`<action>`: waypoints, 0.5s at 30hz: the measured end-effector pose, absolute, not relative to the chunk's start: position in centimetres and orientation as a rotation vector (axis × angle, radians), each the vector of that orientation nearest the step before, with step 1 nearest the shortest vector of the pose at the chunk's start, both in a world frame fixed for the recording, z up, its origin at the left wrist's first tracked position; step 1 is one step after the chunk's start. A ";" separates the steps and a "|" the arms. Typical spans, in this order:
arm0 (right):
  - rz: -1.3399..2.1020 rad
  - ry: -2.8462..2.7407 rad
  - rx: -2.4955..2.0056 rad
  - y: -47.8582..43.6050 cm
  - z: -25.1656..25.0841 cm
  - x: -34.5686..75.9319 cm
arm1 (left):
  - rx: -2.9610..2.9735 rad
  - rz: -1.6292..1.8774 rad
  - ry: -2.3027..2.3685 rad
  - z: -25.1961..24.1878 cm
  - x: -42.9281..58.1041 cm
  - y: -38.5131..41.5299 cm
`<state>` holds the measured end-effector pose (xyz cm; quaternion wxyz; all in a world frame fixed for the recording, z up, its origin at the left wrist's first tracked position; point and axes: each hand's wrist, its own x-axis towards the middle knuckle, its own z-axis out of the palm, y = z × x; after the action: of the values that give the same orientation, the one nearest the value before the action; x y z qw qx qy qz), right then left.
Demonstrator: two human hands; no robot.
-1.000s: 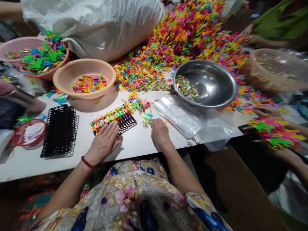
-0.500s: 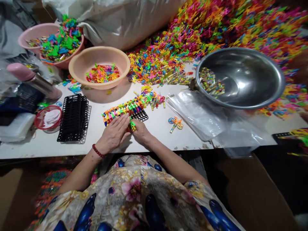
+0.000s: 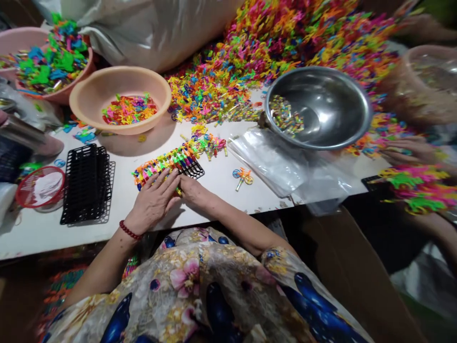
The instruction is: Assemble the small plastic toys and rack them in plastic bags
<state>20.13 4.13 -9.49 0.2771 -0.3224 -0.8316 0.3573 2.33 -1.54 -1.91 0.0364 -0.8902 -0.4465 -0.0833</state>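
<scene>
My left hand (image 3: 153,201) lies flat, fingers stretched, on the near edge of a black grid tray (image 3: 193,170) lined with a row of small coloured plastic toys (image 3: 162,167). My right hand (image 3: 190,189) is beside it, fingers pinched on a small green toy piece (image 3: 178,191) at the tray's near edge. A loose toy (image 3: 243,176) lies on the white table (image 3: 214,200) to the right.
A stack of black grid trays (image 3: 87,183) is at the left. A peach bowl (image 3: 119,104), a pink bowl (image 3: 53,62) and a steel bowl (image 3: 317,105) hold toy parts. A huge coloured heap (image 3: 285,43), clear bags (image 3: 282,164) and another person's hand (image 3: 407,151) are at the right.
My right hand moved left from the loose toys to the tray with a green piece in its fingers. My left hand stayed on the tray. The camera swung about.
</scene>
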 end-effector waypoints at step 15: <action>0.287 -1.913 -2.058 -1.2 -8.6 36.2 | -2.754 -0.376 -1.326 -2.0 2.8 -1.2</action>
<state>36.25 -1.19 -8.56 0.1577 -0.7195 -0.6688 0.1004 2.78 -1.25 -2.00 0.0308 -0.8938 -0.4304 -0.1221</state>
